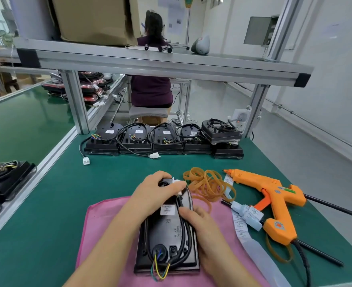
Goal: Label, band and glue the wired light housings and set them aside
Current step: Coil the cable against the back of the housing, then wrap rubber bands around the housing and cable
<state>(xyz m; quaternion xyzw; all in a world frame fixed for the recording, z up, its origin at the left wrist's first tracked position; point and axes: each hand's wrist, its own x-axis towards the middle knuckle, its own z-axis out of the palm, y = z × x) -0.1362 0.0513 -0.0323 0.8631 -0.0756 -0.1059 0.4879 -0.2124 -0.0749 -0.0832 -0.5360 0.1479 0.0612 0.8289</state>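
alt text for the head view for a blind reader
Two hands hold a black wired light housing on a pink cloth on a green table: the left hand grips its far end, the right hand its right side, thumb on the cable. To the right lie rubber bands, a label strip and an orange glue gun; more housings line the far edge.

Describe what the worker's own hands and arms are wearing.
Nothing worn shows. The left hand and the right hand are ungloved, with no ring, watch or wristband in view. No sleeve shows on either arm down to the bottom edge of the picture.
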